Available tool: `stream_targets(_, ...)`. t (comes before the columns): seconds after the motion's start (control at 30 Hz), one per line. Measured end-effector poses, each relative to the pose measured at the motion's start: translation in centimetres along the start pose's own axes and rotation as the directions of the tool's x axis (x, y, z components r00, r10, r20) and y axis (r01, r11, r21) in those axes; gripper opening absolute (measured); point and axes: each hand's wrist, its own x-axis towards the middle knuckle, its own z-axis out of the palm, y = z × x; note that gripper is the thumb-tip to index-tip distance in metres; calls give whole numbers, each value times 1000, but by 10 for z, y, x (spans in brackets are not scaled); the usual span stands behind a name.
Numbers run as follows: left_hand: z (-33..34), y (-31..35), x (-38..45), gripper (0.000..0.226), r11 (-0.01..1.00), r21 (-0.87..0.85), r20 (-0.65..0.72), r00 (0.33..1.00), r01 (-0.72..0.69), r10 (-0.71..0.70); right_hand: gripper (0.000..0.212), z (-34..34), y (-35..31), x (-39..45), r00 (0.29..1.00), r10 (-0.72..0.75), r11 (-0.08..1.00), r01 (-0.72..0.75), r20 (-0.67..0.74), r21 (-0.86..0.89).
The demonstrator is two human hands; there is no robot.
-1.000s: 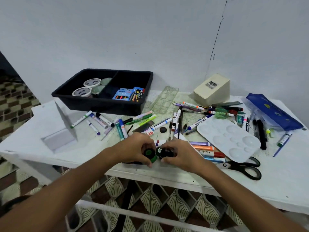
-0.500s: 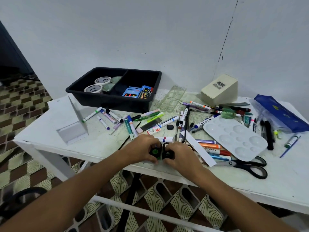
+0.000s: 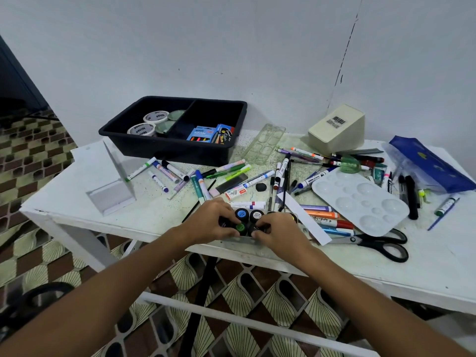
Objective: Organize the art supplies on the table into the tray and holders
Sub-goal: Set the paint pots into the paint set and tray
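Several small black paint pots [image 3: 248,215] with coloured lids sit in a clear packet at the table's near edge. My left hand [image 3: 211,221] grips the pot with the green lid [image 3: 240,227]. My right hand [image 3: 279,231] grips the black pot [image 3: 255,228] beside it. A black two-part tray [image 3: 134,140] stands at the back left with tape rolls [image 3: 141,130] and crayon boxes [image 3: 210,135] inside. A beige holder [image 3: 337,128] lies on its side at the back right. Markers [image 3: 201,185] lie scattered across the table.
A clear acrylic stand [image 3: 113,186] sits at the left. A white palette [image 3: 360,202], black scissors [image 3: 378,243], a blue pouch [image 3: 430,163], a clear plastic insert [image 3: 265,143] and a white paper strip [image 3: 304,219] lie among the pens. The wall is close behind.
Both hands have lowered the two pots from just above the edge down into the packet with the other pots. The camera has drifted left.
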Motion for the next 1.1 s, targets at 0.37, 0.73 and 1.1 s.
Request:
stream_targets(0.37, -6, -11, 6, 18, 998, 46, 67, 997, -49, 46, 14, -8, -6, 14, 995, 19, 992, -6, 99, -125)
stream_targets(0.73, -17, -7, 52, 23, 986, 39, 99, 983, -162, 158, 11, -38, 0, 36, 966, 34, 996, -12, 256, -88)
stream_targets(1.1, 32, 44, 178, 23, 994, -39, 14, 994, -105, 106, 13, -137, 135, 36, 945, 315, 947, -307, -88, 96)
